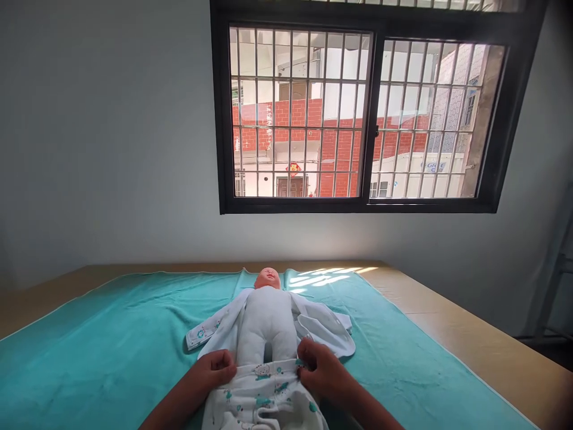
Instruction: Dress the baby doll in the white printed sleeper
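A baby doll [268,313] with a white cloth body lies on its back, its head toward the wall. Under its torso a white baby jacket [324,325] is spread open to both sides, with a printed cuff at the left. Patterned baby pants [268,388] cover the doll's lower legs, the waistband lying below the thighs. My left hand [210,371] is closed on the left end of the waistband. At the right end, my right hand [324,370] pinches the same waistband. The doll's feet are hidden.
A teal cloth [111,346] covers most of the wooden table [447,322]. Behind it rises a grey wall [111,131] with a dark-framed, barred window [295,113]. Sunlight stripes fall on the cloth near the doll's head. A metal frame [555,280] stands at the far right.
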Tool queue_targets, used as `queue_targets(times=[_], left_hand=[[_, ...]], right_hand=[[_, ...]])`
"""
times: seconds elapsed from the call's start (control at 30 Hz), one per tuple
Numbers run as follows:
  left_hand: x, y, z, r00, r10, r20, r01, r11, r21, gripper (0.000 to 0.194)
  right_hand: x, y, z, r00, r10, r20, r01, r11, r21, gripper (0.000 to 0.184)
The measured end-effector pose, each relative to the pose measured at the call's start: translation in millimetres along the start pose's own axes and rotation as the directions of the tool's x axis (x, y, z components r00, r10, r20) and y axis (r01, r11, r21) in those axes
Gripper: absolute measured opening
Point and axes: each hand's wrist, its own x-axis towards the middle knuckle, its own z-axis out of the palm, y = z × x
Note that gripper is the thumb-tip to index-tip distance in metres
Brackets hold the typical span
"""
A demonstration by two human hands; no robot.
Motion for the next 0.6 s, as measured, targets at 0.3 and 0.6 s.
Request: queue_targets(times=[0.3, 0.6], left_hand=[[12.9, -29.1, 13.0, 0.951, 0.157, -0.266, -0.190, 0.977, -0.101, 0.061], [6.5, -21.1, 20.5, 0.883, 0.291, -0.369, -0.170, 0.930, 0.325, 0.045]], right_hand=[[1.2, 19.3, 24.9, 0.989, 0.035, -0.142, -0.025, 0.997, 0.069, 0.009], [5.9, 18.0, 32.3, 0.980, 0.052, -0.191, -0.001, 0.966, 0.258, 0.017]])
